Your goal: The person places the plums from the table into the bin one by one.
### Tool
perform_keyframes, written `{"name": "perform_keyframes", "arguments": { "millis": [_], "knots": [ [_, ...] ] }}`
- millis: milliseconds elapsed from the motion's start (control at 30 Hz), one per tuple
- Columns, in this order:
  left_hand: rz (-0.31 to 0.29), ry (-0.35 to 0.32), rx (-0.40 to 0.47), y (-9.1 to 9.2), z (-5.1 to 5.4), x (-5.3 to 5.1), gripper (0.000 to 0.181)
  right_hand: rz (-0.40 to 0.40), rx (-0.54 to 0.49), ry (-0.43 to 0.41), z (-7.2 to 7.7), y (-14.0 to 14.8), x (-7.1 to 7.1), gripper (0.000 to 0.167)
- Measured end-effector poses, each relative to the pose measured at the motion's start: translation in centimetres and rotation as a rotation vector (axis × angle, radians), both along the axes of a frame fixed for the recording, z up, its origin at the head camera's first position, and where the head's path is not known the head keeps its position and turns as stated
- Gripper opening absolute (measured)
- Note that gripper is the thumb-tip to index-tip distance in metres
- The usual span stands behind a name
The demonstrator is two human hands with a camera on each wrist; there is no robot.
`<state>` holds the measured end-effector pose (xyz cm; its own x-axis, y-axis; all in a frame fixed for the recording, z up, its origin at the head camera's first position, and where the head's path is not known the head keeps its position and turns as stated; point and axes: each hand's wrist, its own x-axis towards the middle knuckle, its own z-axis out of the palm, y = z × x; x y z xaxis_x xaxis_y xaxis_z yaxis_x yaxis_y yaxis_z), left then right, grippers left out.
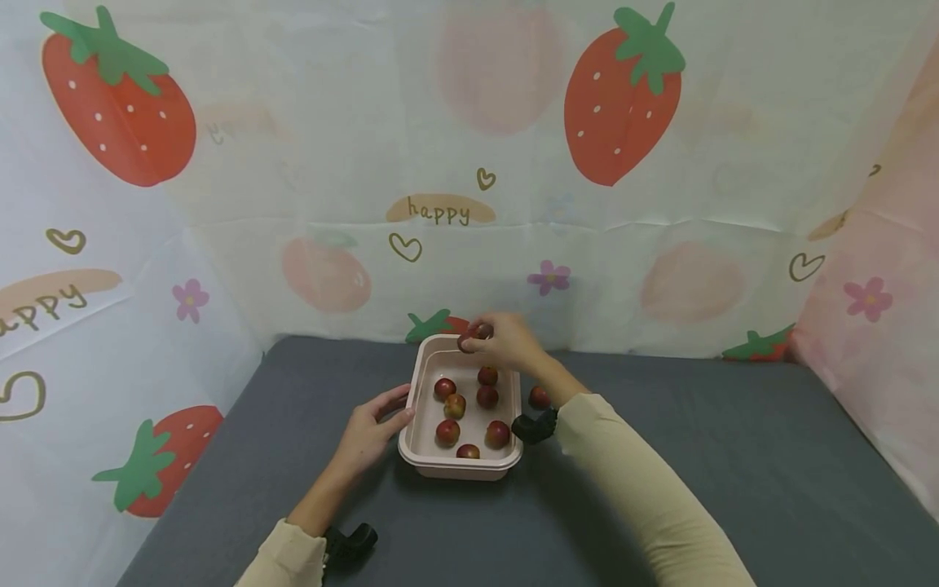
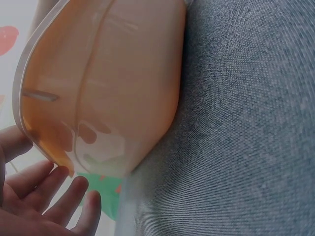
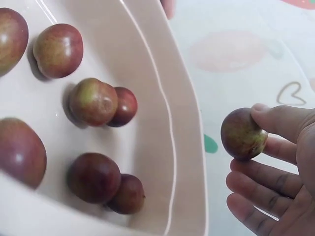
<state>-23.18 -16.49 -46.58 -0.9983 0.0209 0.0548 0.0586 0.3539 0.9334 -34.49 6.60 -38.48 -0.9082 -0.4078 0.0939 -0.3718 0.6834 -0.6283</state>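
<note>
A pale pink plastic tub (image 1: 464,471) stands on the table, with several red-and-green plums (image 1: 447,433) scattered over its bottom. My right hand (image 1: 516,341) is above the tub's far right edge. It pinches a plum (image 3: 242,134) between thumb and fingertips, and in the right wrist view that plum appears beyond the rim. At the tub's left side, my left hand (image 1: 369,430) rests thumb and fingertips against the rim. In the left wrist view its fingers (image 2: 64,204) are loosely extended near the tub's outer wall, not curled round it.
Another plum (image 1: 539,397) lies on the dark grey tablecloth (image 1: 704,456) just right of the tub, partly beside my right forearm. A white curtain (image 1: 323,171) printed with strawberries hangs behind the table and along its sides.
</note>
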Motion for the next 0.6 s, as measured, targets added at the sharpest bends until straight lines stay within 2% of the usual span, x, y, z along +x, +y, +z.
{"name": "perform_keyframes", "arguments": {
  "millis": [433,600],
  "knots": [
    [-0.013,0.010,0.023,-0.1,0.3,0.0,0.048,-0.002,0.018,-0.017,-1.2,-2.0,0.0,0.025],
    [-0.010,0.014,0.016,-0.1,0.1,0.1,0.048,-0.010,0.057,-0.028,-1.5,-2.3,0.0,0.023]
  ]
}}
